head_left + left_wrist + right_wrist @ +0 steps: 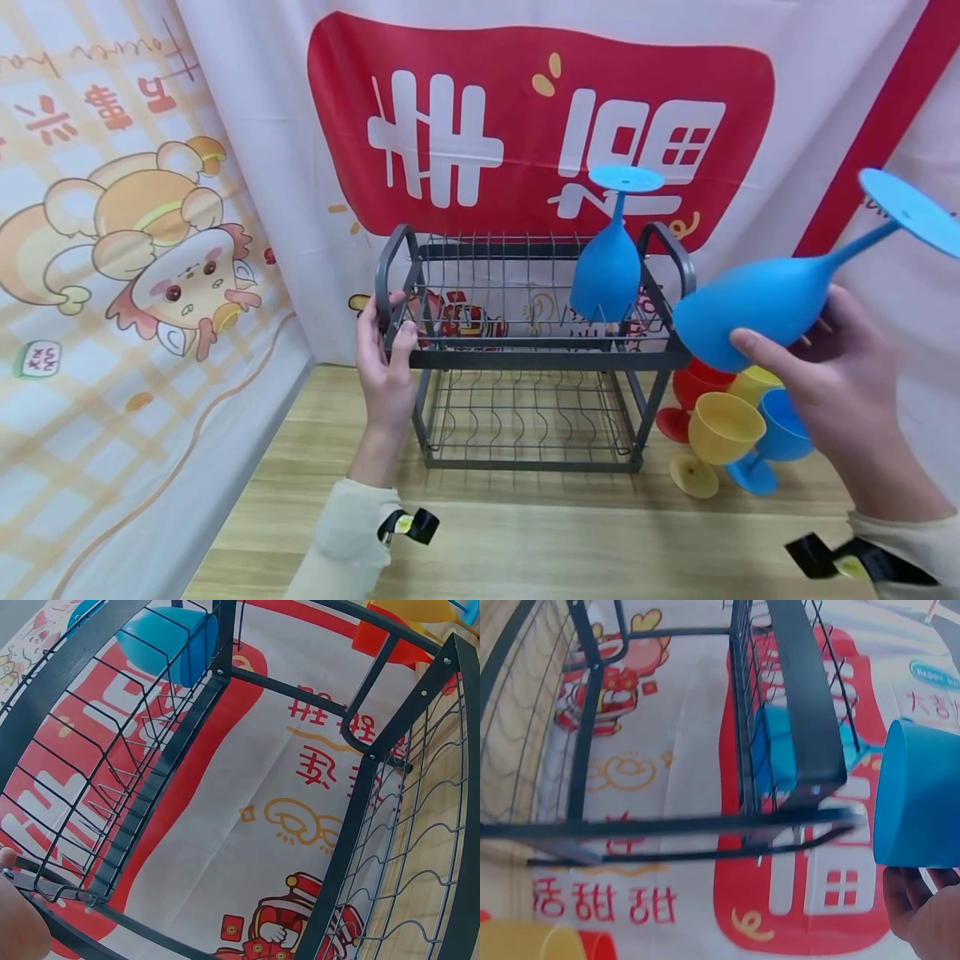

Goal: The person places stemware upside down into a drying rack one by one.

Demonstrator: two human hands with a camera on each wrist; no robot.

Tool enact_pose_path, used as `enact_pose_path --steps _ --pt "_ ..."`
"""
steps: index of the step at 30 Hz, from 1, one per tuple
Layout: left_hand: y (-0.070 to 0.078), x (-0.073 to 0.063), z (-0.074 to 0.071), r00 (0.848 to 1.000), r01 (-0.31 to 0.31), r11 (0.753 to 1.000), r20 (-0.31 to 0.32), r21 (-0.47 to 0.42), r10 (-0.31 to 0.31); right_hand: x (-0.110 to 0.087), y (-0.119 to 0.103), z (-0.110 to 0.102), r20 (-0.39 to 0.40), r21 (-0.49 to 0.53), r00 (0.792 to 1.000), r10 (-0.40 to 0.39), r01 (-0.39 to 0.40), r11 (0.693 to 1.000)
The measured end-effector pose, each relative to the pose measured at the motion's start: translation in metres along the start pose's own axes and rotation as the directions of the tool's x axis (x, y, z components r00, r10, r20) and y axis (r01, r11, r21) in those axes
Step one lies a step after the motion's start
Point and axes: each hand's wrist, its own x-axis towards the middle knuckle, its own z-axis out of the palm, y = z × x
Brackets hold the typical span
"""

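A dark two-tier dish rack (540,360) stands on the wooden table. My left hand (386,362) grips the rack's upper left end by the side handle. In my right hand (847,379) is a blue goblet (757,300), held by its bowl, tilted with the base up and to the right; it is off the rack's right end. A second blue goblet (606,271) stands upside down on the right part of the upper tier. The right wrist view shows the held goblet's open rim (896,795) facing the rack.
Right of the rack, several goblets stand close together: a yellow goblet (726,427), a blue goblet (783,429), a red goblet (693,392) and another yellow one behind. A printed cloth (255,167) hangs behind and to the left. The wooden table (525,542) extends in front.
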Motion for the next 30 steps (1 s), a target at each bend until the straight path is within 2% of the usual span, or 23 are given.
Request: enact_pose_path --steps 7,15,21,30 --pt "-0.001 -0.001 -0.001 1.0 -0.018 1.0 -0.009 0.003 0.018 0.016 -0.026 0.028 0.099 0.056 0.995 -0.022 0.017 0.998" --pt "-0.003 0.0 0.002 0.999 -0.02 0.999 -0.03 0.029 0.021 0.027 -0.044 0.055 0.187 0.097 0.981 -0.06 0.042 0.994" --pt "-0.004 0.0 0.005 0.999 -0.026 0.999 -0.029 0.029 0.026 0.031 -0.058 0.067 0.202 0.119 0.976 -0.076 0.052 0.992" --pt "-0.005 -0.001 0.003 0.999 -0.026 0.999 -0.044 0.034 0.027 0.036 -0.087 0.1 0.29 0.138 0.95 -0.112 0.074 0.988"
